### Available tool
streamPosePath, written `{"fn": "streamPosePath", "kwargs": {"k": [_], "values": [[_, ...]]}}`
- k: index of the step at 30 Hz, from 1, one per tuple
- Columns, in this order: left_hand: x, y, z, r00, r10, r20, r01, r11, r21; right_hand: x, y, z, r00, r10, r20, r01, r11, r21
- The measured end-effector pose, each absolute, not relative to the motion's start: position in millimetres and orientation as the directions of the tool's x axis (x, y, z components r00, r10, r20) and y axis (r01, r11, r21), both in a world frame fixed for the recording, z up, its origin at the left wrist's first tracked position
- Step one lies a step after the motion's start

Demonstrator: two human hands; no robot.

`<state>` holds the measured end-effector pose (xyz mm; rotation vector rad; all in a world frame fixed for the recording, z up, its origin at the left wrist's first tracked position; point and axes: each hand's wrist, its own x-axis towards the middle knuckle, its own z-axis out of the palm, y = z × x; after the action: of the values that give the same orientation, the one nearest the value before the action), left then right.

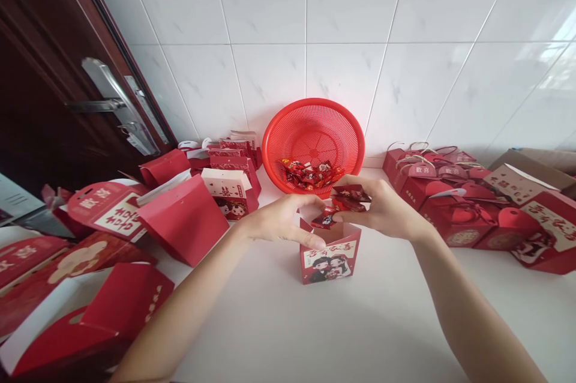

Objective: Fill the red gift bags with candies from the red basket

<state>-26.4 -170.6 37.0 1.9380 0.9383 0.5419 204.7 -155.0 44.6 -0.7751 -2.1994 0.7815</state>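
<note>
In the middle of the white table (pixel 279 311) stands an upright red candy box (pixel 327 263), open at the top, with a cartoon couple on its front. My left hand (pixel 283 218) grips the box's left upper edge, thumb on the front panel. Over the box's opening, my right hand (pixel 382 206) is closed on several red-wrapped candies (pixel 351 194). Another wrapped candy (pixel 324 218) shows at the mouth of the box, between both hands. What lies deeper in the box is hidden.
A red mesh basket (pixel 315 125) leans against the tiled wall behind, with wrapped candies (pixel 310 174) at its bottom. Open red boxes (pixel 182 221) crowd the left side. On the right stand closed boxes with cord handles (pixel 468 215). A dark door (pixel 49 71) is at far left.
</note>
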Motion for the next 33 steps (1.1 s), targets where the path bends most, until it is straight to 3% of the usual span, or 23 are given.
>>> {"fn": "streamPosePath", "kwargs": {"k": [10, 17, 23, 33], "values": [[-25, -172, 38, 0.597, 0.802, -0.031, 0.44, -0.295, 0.848, 202, -156, 44, -0.553, 0.713, 0.431, 0.286, 0.648, -0.706], [-25, -172, 38, 0.612, 0.791, -0.002, 0.412, -0.316, 0.855, 197, -157, 42, -0.616, 0.699, 0.363, 0.219, 0.594, -0.774], [-24, -173, 39, 0.59, 0.807, -0.024, 0.435, -0.293, 0.852, 196, -155, 41, -0.57, 0.726, 0.384, 0.254, 0.6, -0.758], [-23, -172, 39, 0.586, 0.809, -0.039, 0.47, -0.3, 0.83, 192, -158, 39, -0.509, 0.788, 0.347, 0.18, 0.491, -0.852]]}}
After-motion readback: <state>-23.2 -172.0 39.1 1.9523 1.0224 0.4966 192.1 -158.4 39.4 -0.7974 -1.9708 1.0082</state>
